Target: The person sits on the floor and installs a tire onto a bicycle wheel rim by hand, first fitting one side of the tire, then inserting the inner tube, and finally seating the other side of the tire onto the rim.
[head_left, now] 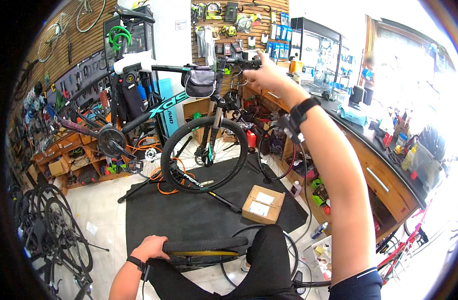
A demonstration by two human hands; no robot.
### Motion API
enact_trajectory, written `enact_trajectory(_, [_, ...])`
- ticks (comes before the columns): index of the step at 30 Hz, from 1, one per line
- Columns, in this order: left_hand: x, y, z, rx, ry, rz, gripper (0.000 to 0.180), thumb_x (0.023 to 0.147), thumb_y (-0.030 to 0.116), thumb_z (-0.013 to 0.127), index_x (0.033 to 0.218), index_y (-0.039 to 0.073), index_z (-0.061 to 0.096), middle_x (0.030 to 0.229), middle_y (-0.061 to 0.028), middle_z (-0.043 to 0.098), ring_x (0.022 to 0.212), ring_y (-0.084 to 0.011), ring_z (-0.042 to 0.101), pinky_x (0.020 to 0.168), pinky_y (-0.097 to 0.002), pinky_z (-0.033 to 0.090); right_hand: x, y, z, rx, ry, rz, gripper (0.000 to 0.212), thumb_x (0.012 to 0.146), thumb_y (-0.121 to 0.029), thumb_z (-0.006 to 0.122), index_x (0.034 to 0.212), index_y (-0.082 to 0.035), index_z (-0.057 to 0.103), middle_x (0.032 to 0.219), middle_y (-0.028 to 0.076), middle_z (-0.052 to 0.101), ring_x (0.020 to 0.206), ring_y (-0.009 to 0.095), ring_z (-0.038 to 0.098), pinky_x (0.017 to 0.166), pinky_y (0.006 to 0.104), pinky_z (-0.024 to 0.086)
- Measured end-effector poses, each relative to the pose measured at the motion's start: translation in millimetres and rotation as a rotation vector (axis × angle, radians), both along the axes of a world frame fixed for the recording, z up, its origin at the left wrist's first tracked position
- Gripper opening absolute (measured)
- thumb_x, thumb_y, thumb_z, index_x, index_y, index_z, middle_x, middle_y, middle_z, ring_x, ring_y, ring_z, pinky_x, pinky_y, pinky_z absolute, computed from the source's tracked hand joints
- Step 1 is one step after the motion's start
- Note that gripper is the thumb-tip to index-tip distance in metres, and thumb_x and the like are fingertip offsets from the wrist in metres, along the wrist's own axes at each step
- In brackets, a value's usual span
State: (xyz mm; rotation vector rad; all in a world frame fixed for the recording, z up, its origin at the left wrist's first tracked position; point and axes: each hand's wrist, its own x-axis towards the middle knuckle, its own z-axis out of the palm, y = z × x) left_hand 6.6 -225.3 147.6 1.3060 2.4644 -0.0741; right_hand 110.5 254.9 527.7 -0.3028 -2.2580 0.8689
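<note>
A bicycle wheel with a black knobby tire stands in front of my legs, seen from above, with a yellow band along its side. My left hand is closed over the tire's left end. My right arm reaches far out and up, and my right hand has its fingers stretched out with nothing in them. In the picture it overlaps the right end of the handlebar of a black and teal mountain bike; touching or apart, I cannot tell. That bike hangs in a repair stand, its front wheel in place and a grey bag on its frame.
A cardboard box lies on the black mat, near the stand's leg. Along the right runs a wooden counter with a dark top. Several bikes crowd the left. An orange hose coils under the stand. A person is at the far right.
</note>
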Motion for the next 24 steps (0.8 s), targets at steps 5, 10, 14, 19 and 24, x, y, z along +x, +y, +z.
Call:
enact_trajectory(5, [0, 7, -4, 0.026, 0.011, -0.032, 0.067, 0.062, 0.042, 0.088, 0.113, 0.004, 0.066, 0.097, -0.0213, 0.071, 0.097, -0.0393, 0.067, 0.086, -0.0452, 0.054, 9, 26, 34, -0.034, -0.059, 0.078, 0.091, 0.092, -0.016, 0.07, 0.158, -0.007, 0.008, 0.088, 0.014, 0.068, 0.065, 0.015, 0.062, 0.054, 0.0267, 0.048])
enact_trajectory(10, [3, 13, -7, 0.082, 0.045, -0.096, 0.067, 0.061, 0.041, 0.088, 0.111, 0.003, 0.067, 0.095, -0.0219, 0.071, 0.095, -0.0395, 0.067, 0.085, -0.0455, 0.053, 18, 35, 29, 0.142, -0.181, -0.092, 0.104, 0.086, -0.024, 0.077, 0.158, -0.007, 0.003, 0.097, 0.016, 0.071, 0.067, 0.018, 0.068, 0.057, 0.0292, 0.054])
enact_trajectory(14, [0, 19, -8, 0.075, 0.013, -0.05, 0.071, 0.057, 0.042, 0.09, 0.11, 0.002, 0.067, 0.097, -0.0206, 0.071, 0.096, -0.0389, 0.067, 0.086, -0.0456, 0.053, 26, 46, 7, 0.173, -0.273, -0.089, 0.103, 0.086, -0.028, 0.077, 0.154, 0.002, 0.006, 0.097, 0.017, 0.07, 0.075, 0.02, 0.071, 0.06, 0.0292, 0.057])
enact_trajectory(19, [-2, 23, -13, 0.012, 0.003, -0.004, 0.071, 0.056, 0.042, 0.091, 0.111, 0.003, 0.066, 0.097, -0.02, 0.071, 0.096, -0.0391, 0.067, 0.085, -0.0453, 0.053, 64, 101, -24, 0.061, -0.333, -0.298, 0.088, 0.085, -0.031, 0.076, 0.139, 0.012, 0.021, 0.087, 0.017, 0.069, 0.069, 0.02, 0.07, 0.056, 0.0296, 0.057])
enact_trajectory(24, [0, 37, -9, 0.031, 0.029, -0.039, 0.072, 0.057, 0.043, 0.091, 0.111, 0.004, 0.066, 0.096, -0.0197, 0.071, 0.095, -0.0385, 0.067, 0.084, -0.0448, 0.053, 167, 207, -28, 0.036, -0.455, -0.701, 0.042, 0.087, -0.03, 0.069, 0.102, 0.009, 0.064, 0.08, 0.015, 0.071, 0.068, 0.024, 0.069, 0.06, 0.0404, 0.057])
